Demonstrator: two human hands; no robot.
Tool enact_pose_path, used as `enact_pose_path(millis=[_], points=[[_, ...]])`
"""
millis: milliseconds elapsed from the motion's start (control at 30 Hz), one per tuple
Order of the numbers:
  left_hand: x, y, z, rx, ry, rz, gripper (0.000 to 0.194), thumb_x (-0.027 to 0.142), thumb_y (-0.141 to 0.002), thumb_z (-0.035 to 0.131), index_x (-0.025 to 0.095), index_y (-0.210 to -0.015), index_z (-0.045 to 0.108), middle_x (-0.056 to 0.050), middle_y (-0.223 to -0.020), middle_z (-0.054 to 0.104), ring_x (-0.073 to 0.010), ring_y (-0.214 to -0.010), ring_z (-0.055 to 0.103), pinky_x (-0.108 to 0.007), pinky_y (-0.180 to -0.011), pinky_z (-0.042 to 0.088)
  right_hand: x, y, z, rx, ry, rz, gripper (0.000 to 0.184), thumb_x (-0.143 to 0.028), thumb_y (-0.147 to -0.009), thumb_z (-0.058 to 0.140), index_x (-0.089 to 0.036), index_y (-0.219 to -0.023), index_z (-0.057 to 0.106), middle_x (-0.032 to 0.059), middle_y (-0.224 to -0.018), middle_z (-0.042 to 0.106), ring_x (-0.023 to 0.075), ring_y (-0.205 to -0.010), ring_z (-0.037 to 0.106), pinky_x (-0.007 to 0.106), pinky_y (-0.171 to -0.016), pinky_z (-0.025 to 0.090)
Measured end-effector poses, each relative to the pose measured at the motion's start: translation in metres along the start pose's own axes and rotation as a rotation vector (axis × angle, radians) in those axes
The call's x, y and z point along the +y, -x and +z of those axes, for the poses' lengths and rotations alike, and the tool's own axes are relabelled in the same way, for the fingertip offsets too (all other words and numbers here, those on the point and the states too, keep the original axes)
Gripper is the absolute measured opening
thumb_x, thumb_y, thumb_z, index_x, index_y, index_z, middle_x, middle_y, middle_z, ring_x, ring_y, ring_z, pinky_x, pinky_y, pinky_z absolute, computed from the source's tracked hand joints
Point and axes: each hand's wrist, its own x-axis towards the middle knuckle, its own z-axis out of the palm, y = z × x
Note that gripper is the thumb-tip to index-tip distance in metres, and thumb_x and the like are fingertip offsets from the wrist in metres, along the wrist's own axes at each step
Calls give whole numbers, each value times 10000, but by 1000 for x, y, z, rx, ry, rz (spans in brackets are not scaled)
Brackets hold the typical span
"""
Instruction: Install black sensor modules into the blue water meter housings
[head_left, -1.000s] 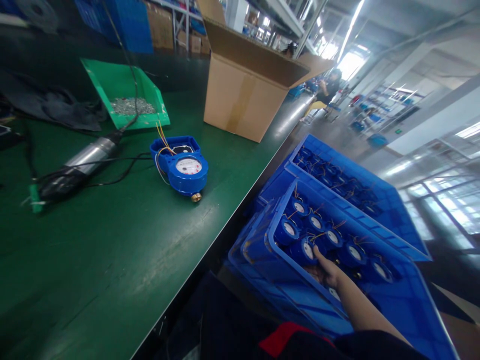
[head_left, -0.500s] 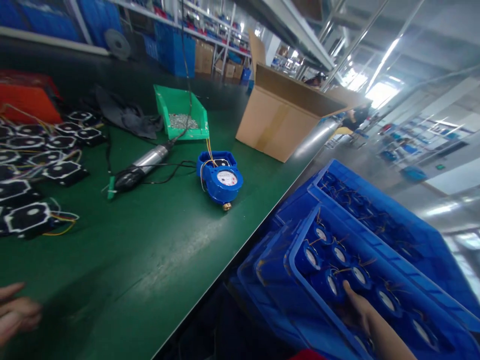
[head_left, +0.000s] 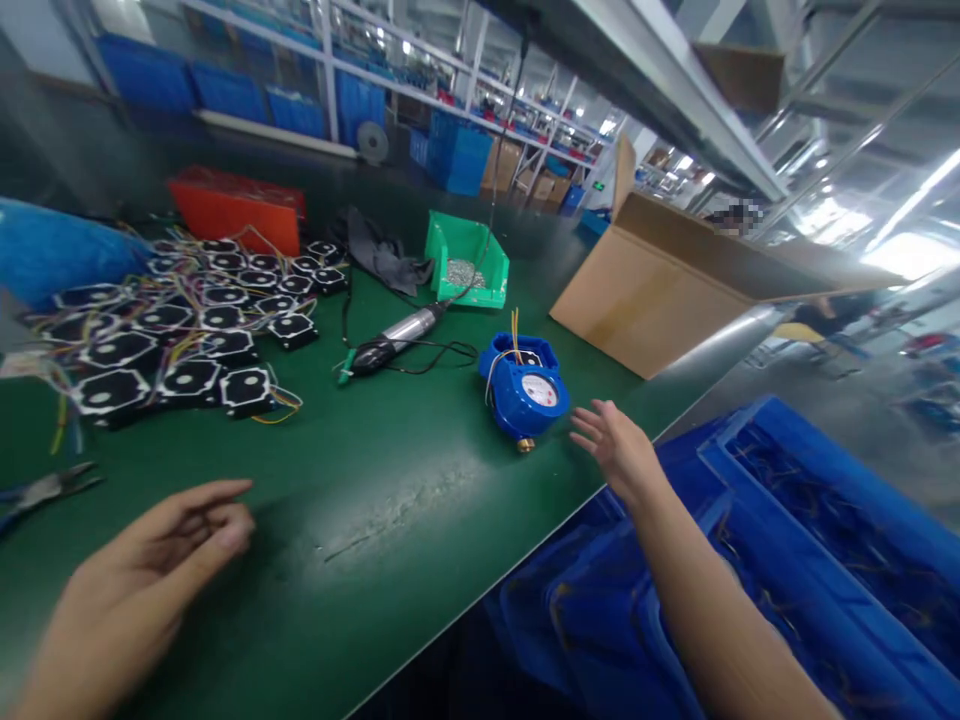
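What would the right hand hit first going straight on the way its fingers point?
Most likely the blue meter on the green table: it lies just ahead of the right hand, with a gap between. Height is unclear from one view, so it might pass over.

The blue, rounded plastic meter (head_left: 514,405) has a smooth, glossy casing and a shiny, brass-coloured metal fitting (head_left: 526,445). Beneath it, the green, flat worktop (head_left: 450,570) is smooth with a soft sheen, roughened by scuffs toward its near edge. The silver-and-black cylindrical power tool (head_left: 394,338) has a bright metal barrel and a smooth black end. A green, open plastic bin (head_left: 491,287) contains small, glinting metal pieces (head_left: 461,272). The crumpled dark grey cloth (head_left: 382,252) looks matt, as does the brown, open cardboard box (head_left: 645,290). Beyond the near edge, blue, rectangular plastic crates (head_left: 600,610) look smooth, with faint shine.
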Motion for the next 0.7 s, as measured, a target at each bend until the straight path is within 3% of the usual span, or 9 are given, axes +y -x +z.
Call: enact_pose_path(millis=[100, 233, 367, 500, 633, 700], points=[[6, -2, -3, -73, 118, -61, 647, 603, -426, 707, 184, -907, 594, -15, -702, 637, -163, -685, 581, -241, -634, 481, -14, -27, 46, -155, -115, 119, 333, -306, -791, 484, -107, -1058, 486, 96, -977, 552, 113, -725, 567, 251, -673, 507], [-1, -8, -6, -91, 274, 27, 487, 447, -589, 693, 156, -956, 559, -4, -710, 592, -118, -627, 544, -213, -592, 458, -23, -32, 77, -193, -225, 181, 303, -121, -691, 516, -94, -992, 495, 58, -880, 576, 95, -682, 561, 218, -668, 502], [-5, -11, 0, -136, 445, 26, 412, 369, -660, 663, 157, -991, 539, -14, -788, 571, -113, -647, 534, -220, -587, 460, -25, 1, 105, -279, -309, 253, 297, -152, -691, 480, -99, -984, 480, 58, -873, 577, 119, -694, 569, 279, -699, 506], [0, -7, 9, -270, 616, -69, 390, 337, -713, 628, 139, -1030, 517, -61, -886, 556, -150, -742, 540, -274, -626, 485, -27, 48, 148, -460, -350, 313, 434, -229, -605, 598, -106, -1004, 482, 77, -908, 575, 171, -740, 574, 342, -725, 503], [0, -1, 11, -502, 864, -75, 524, 442, -719, 602, 153, -1135, 466, -128, -1047, 548, -232, -886, 551, -369, -702, 496, -23, 85, 199, -812, -416, 329, 536, -297, -528, 694, -122, -990, 488, 66, -928, 575, 176, -759, 577, 335, -754, 503], [-2, 1, 10, -555, 994, -51, 619, 462, -685, 633, 194, -1199, 414, -131, -1181, 504, -272, -1004, 529, -406, -801, 472, -17, 95, 222, -981, -434, 344, 584, -316, -515, 711, -135, -1014, 467, 60, -943, 572, 181, -773, 579, 333, -757, 502]])
